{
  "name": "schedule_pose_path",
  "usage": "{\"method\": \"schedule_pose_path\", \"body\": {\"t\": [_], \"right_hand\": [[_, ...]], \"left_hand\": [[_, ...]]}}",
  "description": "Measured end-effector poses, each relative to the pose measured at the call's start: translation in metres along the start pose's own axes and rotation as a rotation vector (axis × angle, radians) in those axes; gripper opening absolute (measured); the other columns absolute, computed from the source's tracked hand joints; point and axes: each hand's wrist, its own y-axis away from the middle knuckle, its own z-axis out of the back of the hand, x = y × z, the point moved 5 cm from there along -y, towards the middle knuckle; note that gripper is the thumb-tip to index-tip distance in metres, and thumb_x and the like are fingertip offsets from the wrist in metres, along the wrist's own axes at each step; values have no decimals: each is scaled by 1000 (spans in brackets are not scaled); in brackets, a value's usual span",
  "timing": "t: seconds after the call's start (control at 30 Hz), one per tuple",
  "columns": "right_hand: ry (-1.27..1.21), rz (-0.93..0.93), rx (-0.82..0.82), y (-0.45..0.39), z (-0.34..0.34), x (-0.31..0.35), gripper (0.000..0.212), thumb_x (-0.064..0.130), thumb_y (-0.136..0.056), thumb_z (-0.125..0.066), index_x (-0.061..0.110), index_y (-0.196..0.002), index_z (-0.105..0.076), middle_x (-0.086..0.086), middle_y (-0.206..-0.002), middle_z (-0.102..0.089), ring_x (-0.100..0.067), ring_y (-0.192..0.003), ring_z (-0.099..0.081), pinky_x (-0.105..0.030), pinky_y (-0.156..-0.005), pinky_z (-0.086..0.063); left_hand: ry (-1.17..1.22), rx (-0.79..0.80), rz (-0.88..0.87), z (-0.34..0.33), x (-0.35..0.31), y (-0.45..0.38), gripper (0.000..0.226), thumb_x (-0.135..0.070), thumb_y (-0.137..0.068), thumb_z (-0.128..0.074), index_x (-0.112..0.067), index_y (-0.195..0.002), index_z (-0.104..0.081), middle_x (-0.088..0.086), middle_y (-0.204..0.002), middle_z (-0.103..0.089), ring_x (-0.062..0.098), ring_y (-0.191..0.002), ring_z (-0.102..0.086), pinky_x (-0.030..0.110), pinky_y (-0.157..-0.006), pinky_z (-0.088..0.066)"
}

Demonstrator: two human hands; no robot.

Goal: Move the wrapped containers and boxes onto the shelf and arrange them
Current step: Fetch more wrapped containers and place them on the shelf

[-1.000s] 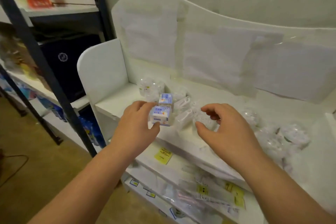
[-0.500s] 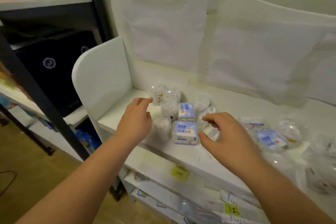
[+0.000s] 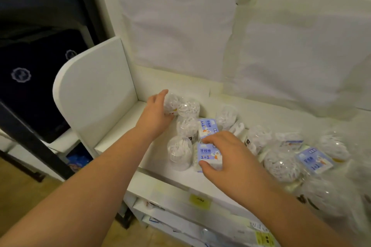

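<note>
Several clear wrapped round containers and small blue-and-white boxes lie on the white shelf (image 3: 124, 126). My left hand (image 3: 156, 113) reaches to the back left and wraps its fingers round a clear container (image 3: 171, 104). Beside it stands another container (image 3: 188, 107), with two more (image 3: 187, 126) (image 3: 179, 152) in front. My right hand (image 3: 226, 158) grips a blue box (image 3: 208, 155) near the shelf's front edge, thumb on its near side. A second blue box (image 3: 206, 127) stands just behind it.
More containers (image 3: 281, 164) and a blue box (image 3: 314, 159) lie jumbled on the right. A white side panel (image 3: 94, 94) closes the shelf's left end, a tall back panel (image 3: 200, 36) stands behind. Lower shelves with yellow labels (image 3: 199, 199) sit below. A dark metal rack (image 3: 30, 136) stands to the left.
My left hand has moved back and left onto the rear container. My right hand has come down onto the front blue box. The camera has moved closer.
</note>
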Motion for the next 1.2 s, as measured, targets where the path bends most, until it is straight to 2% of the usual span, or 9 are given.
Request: {"method": "schedule_pose_path", "body": {"t": [0.07, 0.2, 0.37, 0.47, 0.6, 0.83, 0.97, 1.1, 1.2], "right_hand": [[1, 16, 15, -4, -6, 3, 42, 38, -83, -66, 36, -123, -54, 20, -121, -47, -2, -117, -48, -18, -97, -38], [44, 58, 44, -16, -18, 12, 48, 41, -83, -67, 33, -128, -54, 16, -124, -46, -6, -117, -48, -21, -99, -39], [170, 108, 134, -31, -38, 26, 59, 47, -84, -65, 30, -137, -46, 10, -132, -43, -14, -121, -45, -33, -98, -43], [244, 91, 156, -38, -49, 30, 61, 47, -85, -65, 29, -139, -42, 5, -134, -44, -19, -123, -44, -33, -95, -40], [177, 60, 108, -41, -53, 35, 56, 43, -84, -67, 29, -135, -47, 5, -133, -50, -19, -124, -46, -34, -98, -43], [-95, -1, -143, -20, 6, 37, 57, 49, -78, -74, 37, -129, -52, 19, -128, -51, -3, -113, -52, -21, -95, -43], [-178, -51, -273, 13, 59, 19, 55, 45, -78, -76, 37, -128, -54, 19, -123, -52, -1, -109, -52, -27, -99, -46], [-157, -96, -383, 58, 111, -3, 53, 44, -78, -77, 43, -125, -53, 29, -118, -48, 8, -107, -51, -15, -96, -41], [-141, -152, -432, 95, 153, -18, 56, 45, -77, -77, 45, -127, -52, 31, -119, -50, 11, -108, -51, -13, -94, -41]], "left_hand": [[59, -25, -4, 1, 2, 0, 82, -21, -81, -76, -31, -148, -31, 11, -144, -40, 26, -126, -49, 24, -92, -34], [104, -114, 19, 15, 6, 11, 79, -22, -79, -79, -30, -144, -35, 10, -138, -43, 25, -120, -52, 26, -90, -35], [181, -204, 43, 49, 7, 54, 76, -27, -82, -77, -34, -144, -34, 3, -134, -36, 1, -88, -50, 23, -87, -35], [189, -236, 17, 71, 1, 81, 76, -32, -82, -76, -37, -144, -32, -2, -134, -33, 12, -105, -49, 24, -89, -38], [167, -245, -29, 92, -10, 111, 77, -35, -82, -76, -38, -144, -30, -7, -141, -34, 7, -110, -47, 8, -80, -34], [196, -313, -103, 112, -51, 148, 78, -50, -81, -73, -46, -142, -24, -18, -140, -40, 11, -122, -51, 43, -95, -51], [255, -310, -186, 99, -94, 159, 75, -53, -79, -72, -46, -140, -29, -16, -136, -45, 10, -116, -54, 42, -91, -53], [316, -240, -288, 69, -144, 164, 76, -53, -78, -73, -48, -141, -30, -19, -132, -46, 8, -114, -55, 42, -87, -54], [357, -195, -399, 47, -186, 167, 77, -53, -77, -70, -44, -144, -33, -19, -127, -44, 2, -118, -51, 39, -96, -50]]}}
